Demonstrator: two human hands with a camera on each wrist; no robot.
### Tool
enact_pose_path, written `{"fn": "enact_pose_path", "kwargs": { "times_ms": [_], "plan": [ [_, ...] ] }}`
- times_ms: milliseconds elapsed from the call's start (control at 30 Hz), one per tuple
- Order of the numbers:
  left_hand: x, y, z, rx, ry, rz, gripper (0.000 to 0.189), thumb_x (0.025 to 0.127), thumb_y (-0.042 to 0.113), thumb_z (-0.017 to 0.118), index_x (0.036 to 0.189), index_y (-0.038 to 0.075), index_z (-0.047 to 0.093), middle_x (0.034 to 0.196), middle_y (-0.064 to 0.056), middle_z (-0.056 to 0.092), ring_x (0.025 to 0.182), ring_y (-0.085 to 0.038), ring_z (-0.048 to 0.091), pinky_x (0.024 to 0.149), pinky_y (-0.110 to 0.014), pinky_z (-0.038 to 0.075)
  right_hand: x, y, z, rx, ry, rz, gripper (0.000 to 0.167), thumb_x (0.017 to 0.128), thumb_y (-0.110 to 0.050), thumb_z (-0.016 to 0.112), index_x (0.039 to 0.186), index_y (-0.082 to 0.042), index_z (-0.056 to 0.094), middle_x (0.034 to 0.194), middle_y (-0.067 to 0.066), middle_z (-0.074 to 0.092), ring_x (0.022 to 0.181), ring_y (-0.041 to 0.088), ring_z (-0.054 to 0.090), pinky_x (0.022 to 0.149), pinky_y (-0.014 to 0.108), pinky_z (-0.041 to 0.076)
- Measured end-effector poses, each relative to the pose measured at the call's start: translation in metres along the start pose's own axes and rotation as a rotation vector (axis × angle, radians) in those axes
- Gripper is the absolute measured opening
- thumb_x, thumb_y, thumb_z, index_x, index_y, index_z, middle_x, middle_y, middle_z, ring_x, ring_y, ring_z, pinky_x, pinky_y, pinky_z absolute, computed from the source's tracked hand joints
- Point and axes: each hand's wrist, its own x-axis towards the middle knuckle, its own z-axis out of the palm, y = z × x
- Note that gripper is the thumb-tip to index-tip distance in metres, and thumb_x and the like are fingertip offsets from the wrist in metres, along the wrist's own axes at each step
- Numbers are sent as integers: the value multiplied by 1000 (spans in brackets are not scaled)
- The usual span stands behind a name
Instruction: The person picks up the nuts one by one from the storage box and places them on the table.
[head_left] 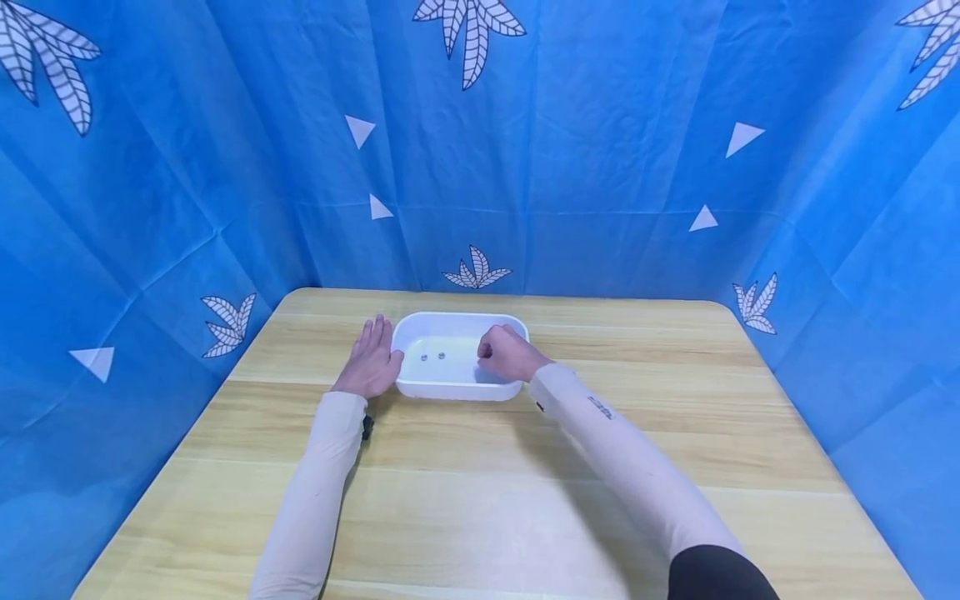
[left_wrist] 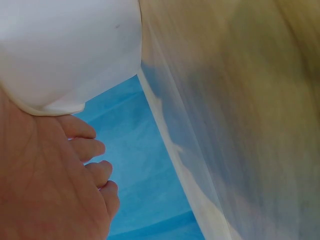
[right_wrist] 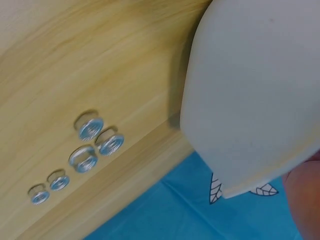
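Note:
A white oval-cornered plastic basin (head_left: 459, 391) stands on the wooden table. On its floor lie two small shiny metal pieces (head_left: 442, 356). My left hand (head_left: 371, 360) lies with extended fingers along the basin's left end, thumb at the rim. In the left wrist view its palm sits against the white wall (left_wrist: 70, 50). My right hand (head_left: 512, 353) reaches over the right rim into the basin, fingers curled; I cannot tell whether they hold something. The right wrist view catches only a bit of that hand (right_wrist: 305, 197) beyond the basin's outer wall (right_wrist: 250, 95).
Several small round metal pieces (right_wrist: 90, 126), ring-like with shiny faces, stand on the wood beside the basin in the right wrist view. The wooden table (head_left: 465, 500) ends behind the basin at a blue curtain (head_left: 615, 167) printed with leaves and triangles.

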Motion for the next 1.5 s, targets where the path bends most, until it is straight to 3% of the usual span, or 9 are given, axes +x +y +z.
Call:
{"fn": "enact_pose_path", "kwargs": {
  "times_ms": [200, 367, 733, 1033, 1500],
  "plan": [
    [0, 0, 0, -1, -4, -2, 72, 108, 35, 23, 163, -5, -3, 173, -20, -12, 161, -42, -12, 132, -58, 0, -8, 4, -8, -1, 30, -53, 13, 90, -2, 73, 100, 2, 81, 99, 16, 81, 95, 25, 76, 91, 34, 63],
    [0, 0, 0, 1, 10, 7, 72, 108, 34, 24, 163, -6, 1, 173, -21, -11, 162, -44, -9, 132, -59, 1, -12, 6, -14, 38, 33, -29, 11, 92, -4, 72, 98, 1, 80, 96, 14, 80, 88, 21, 74, 86, 33, 63],
    [-2, -1, 1, -1, 6, 10, 72, 108, 33, 24, 163, -6, -2, 173, -23, -9, 161, -43, -12, 132, -59, 0, -27, 8, -23, 86, 29, 30, 16, 92, -6, 73, 104, 4, 78, 101, 16, 79, 93, 24, 74, 86, 32, 63],
    [-2, -2, 1, -2, 6, 11, 72, 108, 33, 24, 162, -6, -2, 173, -23, -10, 161, -44, -12, 132, -60, 0, -36, 17, -32, 106, 82, -6, 15, 92, -6, 73, 102, 3, 78, 101, 18, 80, 94, 26, 77, 85, 32, 64],
    [-2, -1, 1, -6, 5, 7, 72, 108, 33, 24, 163, -6, -2, 173, -22, -11, 161, -43, -13, 132, -59, -1, -49, 28, -46, 143, 133, 18, 13, 93, -7, 73, 101, 1, 79, 95, 14, 79, 84, 19, 72, 78, 30, 62]
  ]
}}
